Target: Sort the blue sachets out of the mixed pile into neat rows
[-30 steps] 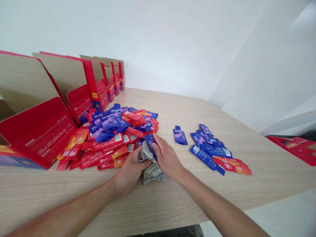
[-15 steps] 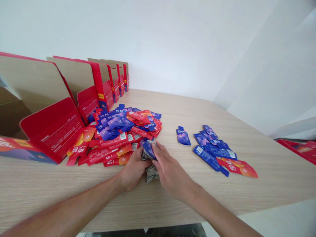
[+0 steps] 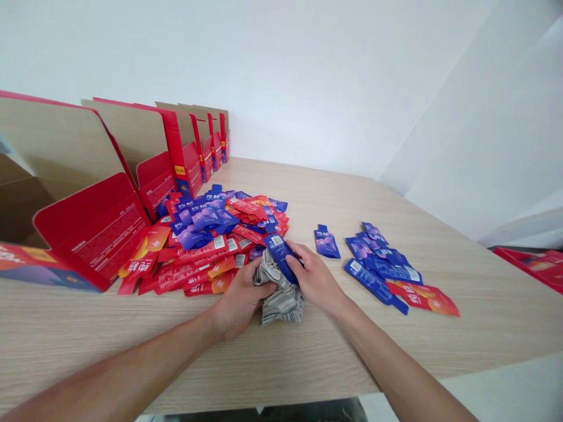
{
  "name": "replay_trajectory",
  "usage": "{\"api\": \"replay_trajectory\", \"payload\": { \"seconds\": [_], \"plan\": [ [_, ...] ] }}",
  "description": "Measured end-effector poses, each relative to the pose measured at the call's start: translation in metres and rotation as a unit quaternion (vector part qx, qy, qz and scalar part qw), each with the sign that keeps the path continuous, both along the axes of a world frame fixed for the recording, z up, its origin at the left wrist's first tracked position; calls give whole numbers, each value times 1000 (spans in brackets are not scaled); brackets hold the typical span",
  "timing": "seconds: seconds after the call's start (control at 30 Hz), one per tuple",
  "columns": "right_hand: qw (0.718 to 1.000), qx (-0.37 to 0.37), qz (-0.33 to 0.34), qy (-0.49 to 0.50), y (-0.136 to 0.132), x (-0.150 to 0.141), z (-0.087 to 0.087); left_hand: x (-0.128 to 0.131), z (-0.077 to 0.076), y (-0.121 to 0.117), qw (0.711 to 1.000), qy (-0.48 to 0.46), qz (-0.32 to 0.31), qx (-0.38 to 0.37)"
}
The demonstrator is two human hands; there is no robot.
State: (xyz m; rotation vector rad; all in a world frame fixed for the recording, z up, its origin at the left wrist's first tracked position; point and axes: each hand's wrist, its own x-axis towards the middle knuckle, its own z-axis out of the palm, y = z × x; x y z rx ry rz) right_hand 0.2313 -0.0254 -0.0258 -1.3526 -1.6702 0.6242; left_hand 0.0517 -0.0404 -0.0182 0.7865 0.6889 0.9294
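A crumpled grey striped cloth (image 3: 281,296) lies on the wooden table (image 3: 308,351), and my left hand (image 3: 240,299) is closed on its left side. My right hand (image 3: 314,275) grips a blue sachet (image 3: 280,253) and presses it against the cloth. Just behind both hands spreads a large heap of red and blue sachets (image 3: 206,240).
A row of open red cardboard boxes (image 3: 88,199) stands along the left side of the table. One blue sachet (image 3: 326,242) lies alone right of the heap, and a smaller group of blue and red sachets (image 3: 391,272) lies further right. Red packaging (image 3: 534,264) sits beyond the table's right edge.
My right hand has slid the blue sachet to the right over the cloth, so more of the cloth and the sachet's back shows. My left hand has stayed on the cloth.
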Motion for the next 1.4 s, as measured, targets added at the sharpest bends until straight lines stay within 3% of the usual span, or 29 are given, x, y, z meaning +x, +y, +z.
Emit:
{"api": "replay_trajectory", "payload": {
  "seconds": [0.27, 0.47, 0.63, 0.73, 0.8, 0.87, 0.93, 1.0, 1.07, 1.13, 1.3, 1.4],
  "plan": [
    [981, 13, 69, -179, -28, -14, 3, 0, -4, -1, 1000, 9, 7, 3],
    [937, 29, 43, -347, -52, -25, 5, 0, -6, -1, 1000, 3, 16, 10],
    [894, 13, 50, -445, -57, -21, 30, -2, -9, 2, 1000, -6, 5, 7],
    [882, -44, -13, -469, -46, -6, 49, -2, -9, 1, 1000, -7, 4, 6],
    [893, -41, -65, -443, -33, 2, 60, -1, -8, 1, 1000, -5, 9, 8],
    [932, -4, -96, -351, -15, 3, 68, 0, -7, 0, 1000, -9, 9, 13],
    [975, 17, -98, -196, 6, -7, 75, 1, -6, 0, 1000, -15, 6, 17],
    [998, -21, -52, -22, 27, -29, 81, 2, -6, 0, 1000, -17, 8, 21],
    [987, -104, 26, 116, 48, -59, 87, 1, -7, 0, 1000, -19, 13, 21],
    [961, -175, 101, 187, 67, -93, 92, 0, -9, 0, 999, -27, 11, 19],
    [934, -219, 174, 224, 94, -168, 94, -2, -13, 0, 998, -63, -4, 18],
    [928, -243, 181, 216, 94, -185, 88, -3, -14, 1, 997, -70, -3, 28]
  ]
}}
